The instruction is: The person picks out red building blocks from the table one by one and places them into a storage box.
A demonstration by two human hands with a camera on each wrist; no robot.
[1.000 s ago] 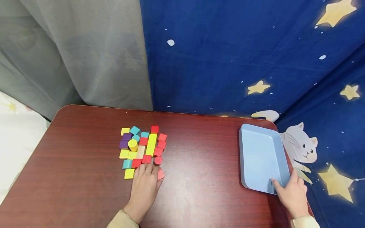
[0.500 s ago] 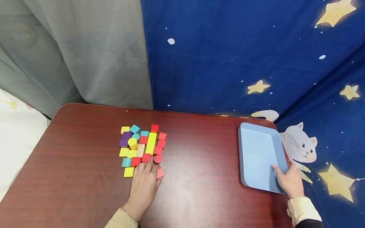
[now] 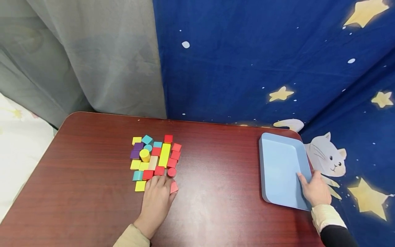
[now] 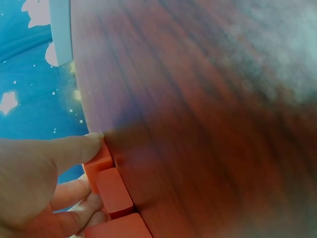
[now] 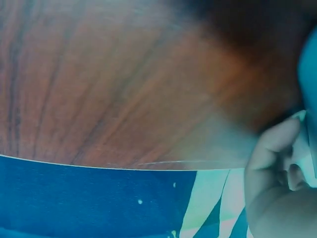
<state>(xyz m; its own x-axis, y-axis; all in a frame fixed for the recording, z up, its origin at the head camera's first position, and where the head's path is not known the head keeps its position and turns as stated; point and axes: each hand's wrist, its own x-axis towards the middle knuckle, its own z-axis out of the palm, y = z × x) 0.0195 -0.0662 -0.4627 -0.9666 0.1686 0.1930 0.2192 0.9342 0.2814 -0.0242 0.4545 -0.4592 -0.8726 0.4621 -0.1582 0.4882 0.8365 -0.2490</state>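
On the left of the table, my left hand point(image 3: 156, 200) lies over the near edge of a cluster of coloured wooden blocks. Its thumb and fingers grip a red block point(image 4: 99, 162), with another red block point(image 4: 116, 191) right behind it. A light red block point(image 3: 174, 187) shows beside the thumb in the head view. At the right, my right hand point(image 3: 316, 192) holds the side wall of a shallow light blue tray point(image 3: 266, 187), thumb inside and fingers outside. The tray's visible floor bears nothing. Part of the right hand is dim in its wrist view.
A yellow cylinder point(image 3: 144, 155) stands upright among the blocks, near a long yellow block point(image 3: 164, 155) and purple blocks point(image 3: 134, 154). The reddish-brown table point(image 3: 216, 171) backs onto a blue star-patterned curtain point(image 3: 216, 61) and a grey curtain point(image 3: 108, 61).
My right hand has slid a little up along the tray's right wall, away from the near corner, and its dark sleeve now shows. The left hand and the blocks have stayed put.
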